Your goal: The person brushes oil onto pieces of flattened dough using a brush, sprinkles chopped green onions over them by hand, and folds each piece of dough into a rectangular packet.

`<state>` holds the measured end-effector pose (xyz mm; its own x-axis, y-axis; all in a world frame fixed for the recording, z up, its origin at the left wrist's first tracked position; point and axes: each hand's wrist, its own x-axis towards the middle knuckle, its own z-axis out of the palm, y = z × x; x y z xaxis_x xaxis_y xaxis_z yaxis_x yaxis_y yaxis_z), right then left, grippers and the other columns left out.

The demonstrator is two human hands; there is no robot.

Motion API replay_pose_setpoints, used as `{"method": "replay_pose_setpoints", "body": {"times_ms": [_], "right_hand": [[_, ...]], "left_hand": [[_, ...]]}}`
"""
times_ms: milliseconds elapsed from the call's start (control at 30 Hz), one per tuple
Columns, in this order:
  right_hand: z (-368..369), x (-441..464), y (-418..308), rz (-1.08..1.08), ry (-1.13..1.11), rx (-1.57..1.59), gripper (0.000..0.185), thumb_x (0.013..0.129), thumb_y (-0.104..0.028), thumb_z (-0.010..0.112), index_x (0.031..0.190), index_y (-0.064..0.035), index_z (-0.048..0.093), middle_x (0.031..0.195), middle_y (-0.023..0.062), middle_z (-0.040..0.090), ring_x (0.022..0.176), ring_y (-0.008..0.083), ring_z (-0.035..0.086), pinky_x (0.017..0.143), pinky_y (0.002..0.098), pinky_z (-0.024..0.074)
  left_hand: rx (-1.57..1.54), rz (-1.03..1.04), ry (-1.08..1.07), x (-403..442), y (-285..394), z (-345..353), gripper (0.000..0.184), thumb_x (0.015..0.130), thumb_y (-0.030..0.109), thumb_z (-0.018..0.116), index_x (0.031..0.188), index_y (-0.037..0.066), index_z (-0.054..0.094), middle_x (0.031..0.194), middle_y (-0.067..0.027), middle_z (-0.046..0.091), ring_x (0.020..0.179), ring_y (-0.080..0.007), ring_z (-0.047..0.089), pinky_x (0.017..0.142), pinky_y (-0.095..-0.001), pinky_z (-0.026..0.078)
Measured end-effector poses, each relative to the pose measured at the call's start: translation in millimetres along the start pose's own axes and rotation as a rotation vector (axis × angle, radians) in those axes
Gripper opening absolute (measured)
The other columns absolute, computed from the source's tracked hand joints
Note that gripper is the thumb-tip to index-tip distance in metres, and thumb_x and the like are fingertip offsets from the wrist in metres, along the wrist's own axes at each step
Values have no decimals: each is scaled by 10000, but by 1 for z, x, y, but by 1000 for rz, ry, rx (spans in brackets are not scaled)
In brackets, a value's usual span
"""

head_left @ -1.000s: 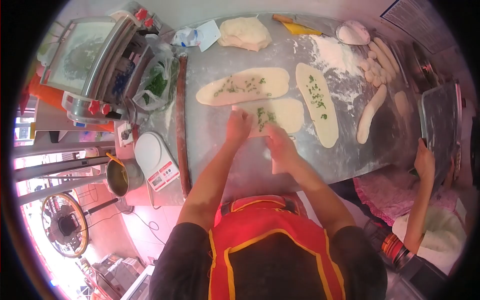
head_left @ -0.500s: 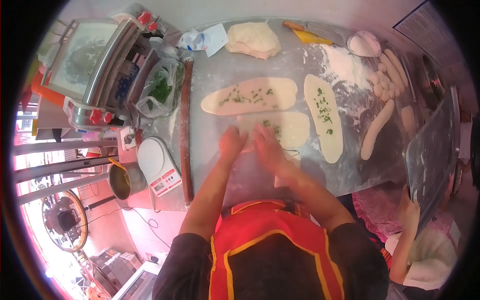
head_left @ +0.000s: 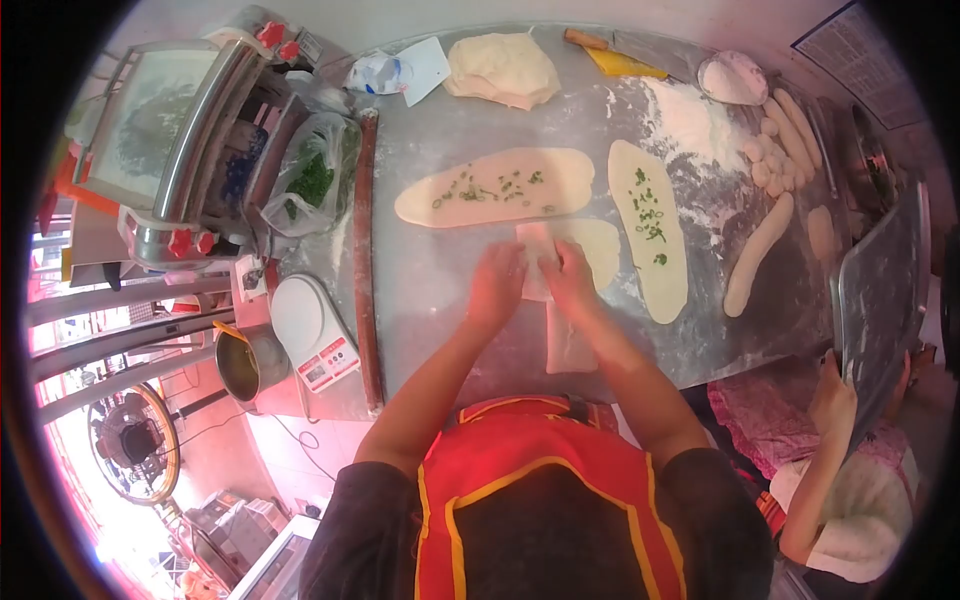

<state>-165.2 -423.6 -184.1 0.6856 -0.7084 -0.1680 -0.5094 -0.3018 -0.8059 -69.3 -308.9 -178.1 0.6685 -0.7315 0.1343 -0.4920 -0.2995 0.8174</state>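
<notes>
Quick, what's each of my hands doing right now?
Left hand: fingers bent at the left edge of the folded dough; grip can't be told.
Right hand: fingers bent at its right edge; grip can't be told either.

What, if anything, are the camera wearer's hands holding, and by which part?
The left hand and right hand hold the folded dough by its opposite sides.

The steel-grey tabletop (head_left: 450, 340) looks smooth, dusted with matt flour (head_left: 690, 120); the apron (head_left: 540, 430) is red cloth.
</notes>
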Motion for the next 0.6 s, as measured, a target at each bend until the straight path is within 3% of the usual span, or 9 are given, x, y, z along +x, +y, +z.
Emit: {"method": "replay_pose_setpoints", "body": {"times_ms": [100,200,300,400,500,600], "right_hand": [[-2,0,-1,-83,116,-11,364,821,-158,622,1145,0,572,1089,213,590,949,359,597,809,406,472],[-5,1,3,-30,139,33,395,823,-88,590,1197,20,520,1110,200,566,1053,398,535,906,443,434],[-25,-1,2,-46,77,-122,383,828,-82,583,1194,8,513,1111,195,569,1053,400,532,900,449,437],[-54,-2,19,35,220,-295,379,823,-111,596,1176,-1,512,1149,203,571,1079,377,538,896,440,442],[-66,3,30,241,240,-274,396,808,-141,618,1167,-13,510,1102,209,589,1047,365,557,877,437,448],[-68,14,33,362,190,-204,274,783,-136,629,1025,-25,564,945,179,600,908,343,594,802,429,461]], "left_hand": [[47,18,-21,-4,-2,6,341,794,73,644,1121,8,572,1105,-189,579,1043,-373,540,868,-430,463],[73,33,-16,-3,1,19,358,792,78,649,1139,31,577,1129,-182,560,1032,-357,541,872,-420,467],[153,91,-55,-1,4,29,375,792,93,655,1154,40,569,1166,-174,529,1036,-351,531,865,-424,470],[142,82,-96,1,1,36,383,791,99,657,1157,45,558,1171,-168,511,1049,-344,517,874,-423,465],[162,114,-100,4,-2,38,378,794,85,647,1155,41,543,1167,-171,503,1066,-359,499,894,-431,453],[94,36,-124,7,6,33,363,800,80,634,1145,26,536,1171,-182,497,1091,-379,477,910,-433,443]]}}
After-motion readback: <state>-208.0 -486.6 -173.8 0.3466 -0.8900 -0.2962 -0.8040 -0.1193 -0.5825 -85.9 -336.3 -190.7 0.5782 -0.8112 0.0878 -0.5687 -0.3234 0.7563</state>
